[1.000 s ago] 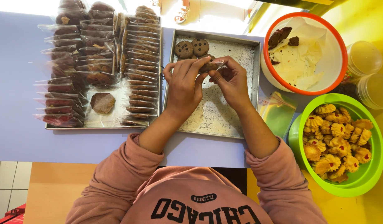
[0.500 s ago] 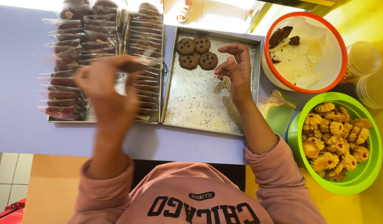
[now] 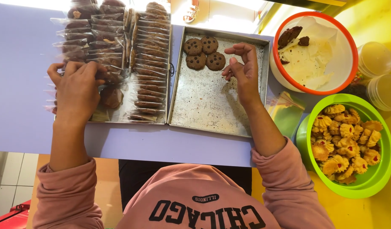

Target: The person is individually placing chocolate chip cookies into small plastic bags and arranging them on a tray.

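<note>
Cookies (image 3: 204,53) sit four in the right tray (image 3: 212,106); left hand (image 3: 76,87) presses wrapped ones, right hand (image 3: 244,68) loosely curled, empty.

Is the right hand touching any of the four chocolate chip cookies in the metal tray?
Apart. The head view shows the right hand hovering beside the cookies, with bare tray visible between them.
</note>
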